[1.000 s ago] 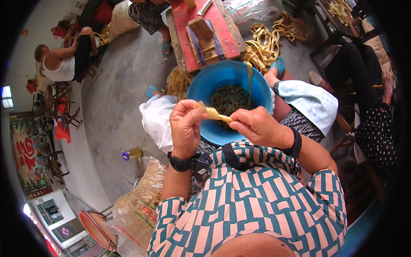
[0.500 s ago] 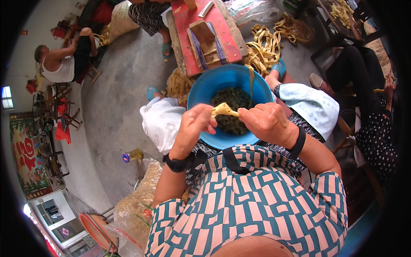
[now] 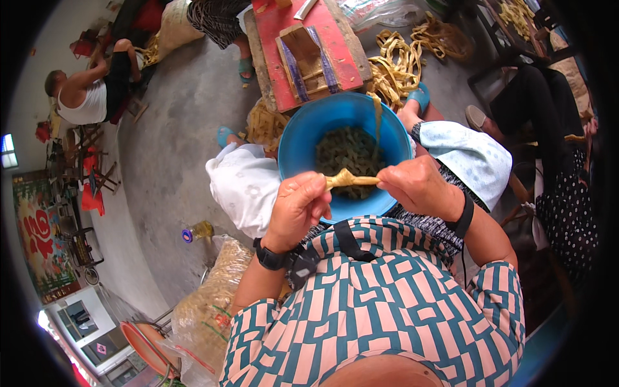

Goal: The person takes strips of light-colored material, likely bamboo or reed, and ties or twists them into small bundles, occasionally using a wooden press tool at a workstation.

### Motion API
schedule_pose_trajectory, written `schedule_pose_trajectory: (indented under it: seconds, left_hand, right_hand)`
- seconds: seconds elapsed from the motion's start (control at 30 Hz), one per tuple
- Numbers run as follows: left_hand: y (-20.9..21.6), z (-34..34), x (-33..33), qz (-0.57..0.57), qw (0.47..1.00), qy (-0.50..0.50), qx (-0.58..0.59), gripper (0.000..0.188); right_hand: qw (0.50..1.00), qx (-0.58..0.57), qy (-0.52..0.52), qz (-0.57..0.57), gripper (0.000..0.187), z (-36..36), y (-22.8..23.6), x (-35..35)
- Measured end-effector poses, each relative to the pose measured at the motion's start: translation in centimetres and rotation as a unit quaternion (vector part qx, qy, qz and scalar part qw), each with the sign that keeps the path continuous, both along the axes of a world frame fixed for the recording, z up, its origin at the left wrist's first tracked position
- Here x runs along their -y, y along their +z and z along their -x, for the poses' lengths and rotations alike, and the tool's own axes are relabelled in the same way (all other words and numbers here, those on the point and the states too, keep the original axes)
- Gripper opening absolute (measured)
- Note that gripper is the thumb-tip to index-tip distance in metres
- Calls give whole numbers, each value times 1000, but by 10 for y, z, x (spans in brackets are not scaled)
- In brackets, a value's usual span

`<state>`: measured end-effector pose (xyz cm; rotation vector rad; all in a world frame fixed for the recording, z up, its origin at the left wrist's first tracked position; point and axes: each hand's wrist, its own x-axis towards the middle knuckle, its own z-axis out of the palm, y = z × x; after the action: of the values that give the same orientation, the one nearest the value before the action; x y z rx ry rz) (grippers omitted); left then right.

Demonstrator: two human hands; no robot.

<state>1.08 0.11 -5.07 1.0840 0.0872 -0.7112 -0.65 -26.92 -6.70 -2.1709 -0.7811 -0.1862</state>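
A yellow, ribbon-like strip with a knot in its middle is stretched between my hands, level above a blue bucket. My left hand pinches one end between thumb and fingers. At the other end, my right hand grips the strip with its fingers curled. Dark greenish pieces lie at the bottom of the bucket, partly hidden by my hands and the strip. Another yellow strip hangs over the bucket's far right side. The bucket stands between my knees, which white cloths cover.
A red-topped bench with a wooden frame stands beyond the bucket. Yellow strips lie heaped on the floor. To the left are a jar and a filled plastic bag. Other people sit at far left and right.
My hands have drawn farther apart and a little lower. The strip's loose, twisted middle is now a smaller, tighter knot, with more of the strip showing on the right.
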Motion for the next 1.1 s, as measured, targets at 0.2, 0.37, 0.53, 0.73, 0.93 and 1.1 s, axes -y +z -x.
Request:
schedule_pose_trajectory:
  seconds: [0.2, 0.37, 0.53, 0.73, 0.93, 1.1]
  left_hand:
    - [-9, -29, -16, -351, 839, 67, 411, 21]
    - [29, -35, 15, -450, 584, -84, 670, 39]
    - [5, -32, 13, -450, 570, -135, 674, 32]
    - [20, -78, 15, -484, 614, -94, 616, 22]
    - [36, -151, 12, -441, 695, -43, 567, 13]
    - [32, -186, 12, -458, 692, -5, 559, 12]
  right_hand:
    - [994, 0, -14, 110, 16, -15, 8, 0]
    - [992, 30, 12, 124, 12, -26, 7, -6]
    - [989, -22, 84, 117, 13, -29, 11, -12]
    - [982, 105, 9, 159, 8, -82, 11, -1]
    - [983, 153, -64, 80, 9, -163, 18, -5]
    - [972, 201, -90, 78, 6, -201, 13, -13]
